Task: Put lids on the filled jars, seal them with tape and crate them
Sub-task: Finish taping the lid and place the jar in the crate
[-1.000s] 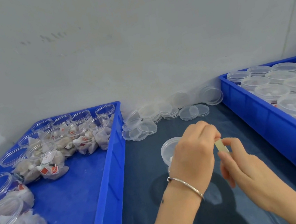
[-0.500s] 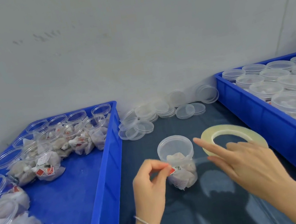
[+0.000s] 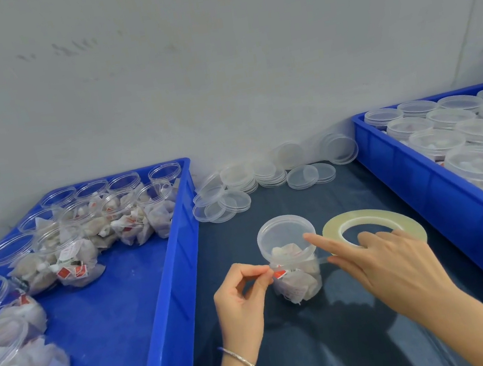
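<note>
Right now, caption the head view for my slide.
Left hand pinches tape across the lidded jar; right hand holds the tape roll.

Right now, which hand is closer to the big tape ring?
Right. The right hand grips the tape ring, fingers through its hole; the left hand is across the jar, pinching tape.
</note>
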The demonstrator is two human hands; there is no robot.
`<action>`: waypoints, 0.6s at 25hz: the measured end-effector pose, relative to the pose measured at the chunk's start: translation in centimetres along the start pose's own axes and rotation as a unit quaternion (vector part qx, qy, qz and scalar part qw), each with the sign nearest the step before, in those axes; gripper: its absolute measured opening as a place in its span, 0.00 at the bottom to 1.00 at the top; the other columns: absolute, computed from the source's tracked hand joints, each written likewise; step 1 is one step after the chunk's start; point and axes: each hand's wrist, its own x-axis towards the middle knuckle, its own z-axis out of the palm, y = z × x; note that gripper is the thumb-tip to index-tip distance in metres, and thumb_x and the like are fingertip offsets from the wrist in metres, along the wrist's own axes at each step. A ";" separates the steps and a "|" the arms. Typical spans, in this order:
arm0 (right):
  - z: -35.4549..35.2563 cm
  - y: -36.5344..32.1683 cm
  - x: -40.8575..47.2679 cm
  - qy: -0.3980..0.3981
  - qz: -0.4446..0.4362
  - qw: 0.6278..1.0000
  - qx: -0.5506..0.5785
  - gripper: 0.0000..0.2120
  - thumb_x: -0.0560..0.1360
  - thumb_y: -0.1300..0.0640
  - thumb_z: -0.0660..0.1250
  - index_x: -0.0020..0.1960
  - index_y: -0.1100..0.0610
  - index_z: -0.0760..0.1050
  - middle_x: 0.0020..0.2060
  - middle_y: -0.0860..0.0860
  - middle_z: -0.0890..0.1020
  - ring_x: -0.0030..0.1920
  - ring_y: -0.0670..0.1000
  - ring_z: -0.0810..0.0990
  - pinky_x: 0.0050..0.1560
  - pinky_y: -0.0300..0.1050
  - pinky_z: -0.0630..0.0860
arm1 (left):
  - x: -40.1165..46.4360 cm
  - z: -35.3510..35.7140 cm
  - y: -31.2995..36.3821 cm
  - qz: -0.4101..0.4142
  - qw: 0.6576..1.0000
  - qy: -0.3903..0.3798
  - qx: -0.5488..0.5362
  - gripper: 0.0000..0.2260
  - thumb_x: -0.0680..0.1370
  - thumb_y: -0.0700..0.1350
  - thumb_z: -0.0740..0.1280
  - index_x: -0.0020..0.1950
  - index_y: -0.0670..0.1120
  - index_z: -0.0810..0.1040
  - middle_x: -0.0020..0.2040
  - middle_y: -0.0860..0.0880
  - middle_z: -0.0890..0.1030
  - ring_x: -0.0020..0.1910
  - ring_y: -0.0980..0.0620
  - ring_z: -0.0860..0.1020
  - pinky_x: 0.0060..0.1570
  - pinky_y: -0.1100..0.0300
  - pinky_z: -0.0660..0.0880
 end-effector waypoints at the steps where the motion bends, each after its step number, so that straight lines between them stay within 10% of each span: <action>1: 0.0 0.0 0.0 -0.003 0.001 1.000 0.003 0.20 0.77 0.45 0.52 0.64 0.40 0.75 0.23 0.49 0.59 0.22 0.51 0.56 0.24 0.44 0.55 | 0.1 0.1 0.0 -0.001 1.000 0.000 -0.004 0.07 0.70 0.30 0.72 0.37 0.41 0.80 0.35 0.50 0.82 0.37 0.54 0.81 0.41 0.68 0.76; 15: -0.6 -0.3 1.0 -0.027 0.009 0.999 0.042 0.20 0.76 0.44 0.52 0.55 0.39 0.81 0.23 0.47 0.58 0.21 0.49 0.55 0.25 0.40 0.51 | 2.2 -0.1 -0.6 0.031 0.998 -0.046 0.017 0.18 0.71 0.31 0.72 0.55 0.50 0.79 0.36 0.49 0.79 0.38 0.57 0.78 0.45 0.70 0.75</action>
